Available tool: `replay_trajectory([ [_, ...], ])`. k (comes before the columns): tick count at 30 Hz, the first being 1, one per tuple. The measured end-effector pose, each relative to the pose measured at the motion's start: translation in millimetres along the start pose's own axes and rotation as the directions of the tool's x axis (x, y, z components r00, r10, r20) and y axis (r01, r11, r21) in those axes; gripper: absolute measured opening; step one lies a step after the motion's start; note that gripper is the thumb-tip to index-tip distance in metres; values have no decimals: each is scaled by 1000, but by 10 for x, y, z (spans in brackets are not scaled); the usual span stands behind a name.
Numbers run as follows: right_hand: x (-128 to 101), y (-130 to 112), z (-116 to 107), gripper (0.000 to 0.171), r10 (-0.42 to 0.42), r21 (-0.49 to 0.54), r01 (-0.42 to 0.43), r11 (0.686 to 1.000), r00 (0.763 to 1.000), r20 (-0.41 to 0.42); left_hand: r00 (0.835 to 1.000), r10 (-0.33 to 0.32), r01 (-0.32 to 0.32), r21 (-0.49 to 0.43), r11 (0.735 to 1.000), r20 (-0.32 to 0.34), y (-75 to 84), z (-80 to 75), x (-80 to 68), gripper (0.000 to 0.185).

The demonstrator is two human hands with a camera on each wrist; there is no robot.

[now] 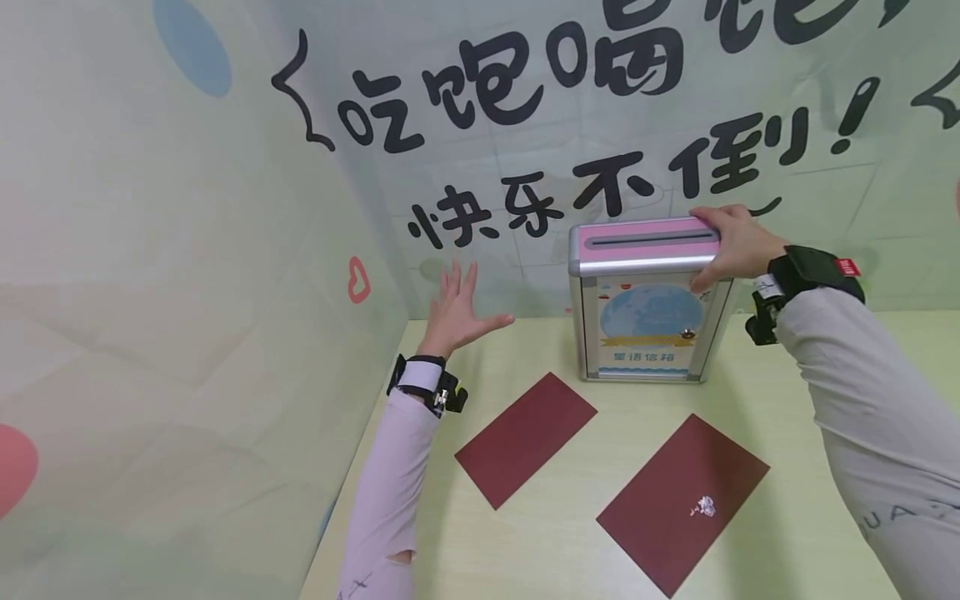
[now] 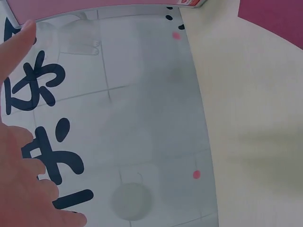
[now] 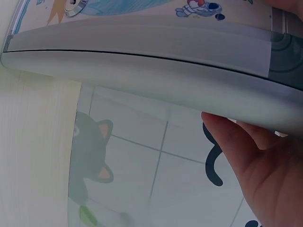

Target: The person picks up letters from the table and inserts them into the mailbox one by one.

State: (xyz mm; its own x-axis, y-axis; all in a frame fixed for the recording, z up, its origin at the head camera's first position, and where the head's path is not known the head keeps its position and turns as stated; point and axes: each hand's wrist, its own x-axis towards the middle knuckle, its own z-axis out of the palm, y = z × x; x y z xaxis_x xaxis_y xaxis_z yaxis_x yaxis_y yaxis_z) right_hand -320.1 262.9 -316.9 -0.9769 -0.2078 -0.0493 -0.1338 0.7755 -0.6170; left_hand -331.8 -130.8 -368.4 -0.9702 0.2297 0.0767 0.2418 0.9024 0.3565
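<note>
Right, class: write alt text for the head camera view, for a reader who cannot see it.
A person's right hand grips the top corner of a pink-lidded letter box standing on a pale table, while the left hand hovers open beside it. Two dark red envelopes lie flat in front.

2 red envelopes (image 1: 525,437) (image 1: 682,500) on table (image 1: 795,533); lettered backdrop (image 1: 525,108).

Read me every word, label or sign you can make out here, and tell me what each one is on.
"吃饱喝" then cut-off characters: top row of the wall banner.
"快乐不倒!": second row of the banner.
"星语信箱", small, likely reading: front label of the letter box, which the right hand grips.
Small red tag on the right wrist strap: too small to read.
White mark on the right red envelope: a picture, no legible text.
</note>
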Motion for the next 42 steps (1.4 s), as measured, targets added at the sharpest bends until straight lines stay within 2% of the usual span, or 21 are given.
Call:
replay_trajectory([
  [7, 16, 0, -2, 104, -4, 4, 4, 1000, 1000, -4, 1000, -4, 3, 19, 1000, 12, -65, 146, -134, 107],
  [14, 11, 0, -14, 104, -9, 4, 9, 1000, 1000, -4, 999, -12, 9, 58, 998, 48, -109, 394, -233, 107],
  [21, -7, -7, -11, 104, -9, 13, 9, 1000, 1000, -7, 997, 9, -17, 105, 994, 80, -106, 601, -303, 107],
  [25, -17, -6, -8, 104, -7, 11, 7, 1000, 1000, 0, 997, 17, -26, 125, 992, 77, -106, 683, -321, 106],
  [33, -24, -20, -9, 104, 5, 31, -5, 1000, 1000, -1, 995, 52, -59, 82, 995, 84, -75, 782, -402, 107],
  [38, -27, -29, -3, 103, 8, 39, -8, 999, 1000, -6, 992, 33, -50, 147, 988, 118, -24, 864, -434, 104],
  [42, -20, -25, 1, 103, 0, 40, 0, 999, 1000, -8, 991, 20, -42, 163, 986, 130, -25, 943, -440, 105],
])
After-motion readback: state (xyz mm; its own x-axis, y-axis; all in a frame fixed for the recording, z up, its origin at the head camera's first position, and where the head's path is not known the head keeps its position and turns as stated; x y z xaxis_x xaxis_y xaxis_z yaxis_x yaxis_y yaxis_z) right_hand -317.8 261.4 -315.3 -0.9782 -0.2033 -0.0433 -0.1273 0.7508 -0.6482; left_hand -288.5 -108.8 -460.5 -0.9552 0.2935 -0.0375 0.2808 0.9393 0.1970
